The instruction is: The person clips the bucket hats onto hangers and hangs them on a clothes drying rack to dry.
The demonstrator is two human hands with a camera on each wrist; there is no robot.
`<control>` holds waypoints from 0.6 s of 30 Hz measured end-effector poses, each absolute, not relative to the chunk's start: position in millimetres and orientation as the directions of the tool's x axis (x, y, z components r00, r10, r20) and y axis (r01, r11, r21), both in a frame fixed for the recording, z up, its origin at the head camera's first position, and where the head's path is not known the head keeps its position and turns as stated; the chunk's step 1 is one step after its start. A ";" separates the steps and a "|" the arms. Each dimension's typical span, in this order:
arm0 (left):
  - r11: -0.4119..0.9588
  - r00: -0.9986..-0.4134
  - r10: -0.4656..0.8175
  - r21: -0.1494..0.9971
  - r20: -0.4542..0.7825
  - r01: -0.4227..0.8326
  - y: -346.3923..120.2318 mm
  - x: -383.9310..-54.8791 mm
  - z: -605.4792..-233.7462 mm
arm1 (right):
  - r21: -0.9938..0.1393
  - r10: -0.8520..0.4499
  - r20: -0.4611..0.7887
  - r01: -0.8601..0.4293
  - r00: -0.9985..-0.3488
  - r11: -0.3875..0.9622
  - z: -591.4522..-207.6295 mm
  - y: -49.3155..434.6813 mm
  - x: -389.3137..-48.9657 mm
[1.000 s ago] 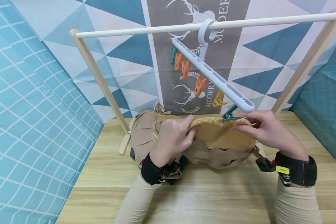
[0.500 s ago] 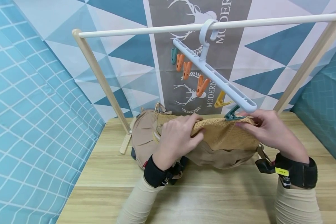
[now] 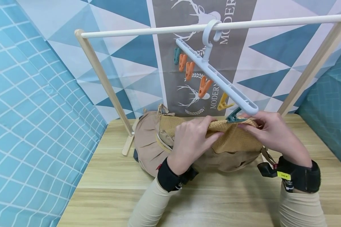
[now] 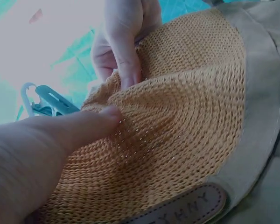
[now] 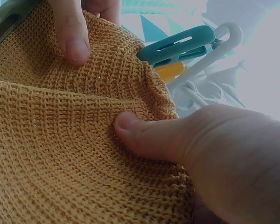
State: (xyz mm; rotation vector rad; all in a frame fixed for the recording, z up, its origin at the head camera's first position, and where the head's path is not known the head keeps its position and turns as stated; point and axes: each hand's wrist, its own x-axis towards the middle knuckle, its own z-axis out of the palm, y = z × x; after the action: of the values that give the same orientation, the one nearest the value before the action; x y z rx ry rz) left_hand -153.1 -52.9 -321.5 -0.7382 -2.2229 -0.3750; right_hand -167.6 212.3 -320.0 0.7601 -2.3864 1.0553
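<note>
A sun hat (image 3: 236,143) with a tan woven crown and beige cloth brim lies across the table. A teal clothespin (image 3: 235,118) on the hanger (image 3: 230,90) bites the crown's upper edge. My left hand (image 3: 191,142) pinches that edge left of the clothespin, thumb on the near side. To the clothespin's right, my right hand (image 3: 272,129) pinches the edge too. A pleat runs through the weave (image 5: 74,135) between both thumbs in the right wrist view. In the left wrist view a stitched label (image 4: 191,205) shows near the brim. Fingers behind the weave are hidden.
The pale blue hanger hooks over a white rail (image 3: 147,31) on wooden posts (image 3: 103,80). Several more clothespins hang from it, orange (image 3: 205,86), yellow (image 3: 224,101) and teal (image 3: 177,56). A wooden table (image 3: 216,201) lies underneath, with patterned cloth behind.
My left hand has slid right along the crown's edge, closer to the clothespin, uncovering more of the hat's left side. My right hand stays almost where it was.
</note>
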 end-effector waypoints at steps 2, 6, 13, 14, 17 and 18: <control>0.788 -0.546 0.382 0.047 0.746 0.614 -51.7 -153.9 -323.3 | -0.539 -0.309 0.568 -0.628 -0.763 0.561 -320.0 212.5 -167.4; 0.781 -0.532 0.371 0.054 0.761 0.622 -51.6 -155.0 -325.0 | -0.551 -0.307 0.560 -0.622 -0.770 0.557 -320.2 213.2 -167.5; 0.772 -0.540 0.353 0.089 0.764 0.630 -53.9 -155.7 -325.5 | -0.522 -0.298 0.586 -0.633 -0.753 0.572 -320.5 212.9 -168.1; 0.774 -0.542 0.348 0.092 0.765 0.627 -54.2 -155.8 -325.6 | -0.516 -0.298 0.589 -0.633 -0.751 0.577 -320.4 213.1 -168.0; 0.783 -0.553 0.334 0.101 0.763 0.613 -54.8 -155.8 -325.8 | -0.493 -0.296 0.603 -0.637 -0.741 0.592 -319.5 213.8 -168.0; 0.785 -0.556 0.331 0.104 0.763 0.611 -55.0 -155.8 -325.8 | -0.489 -0.294 0.607 -0.639 -0.738 0.594 -319.2 214.1 -168.1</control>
State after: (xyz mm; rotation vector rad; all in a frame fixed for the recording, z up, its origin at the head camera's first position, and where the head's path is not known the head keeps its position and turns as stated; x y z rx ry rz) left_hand -155.8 -55.0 -325.8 -0.6956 -2.1990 -0.4636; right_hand -168.1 214.1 -319.2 0.7420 -2.3542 0.9851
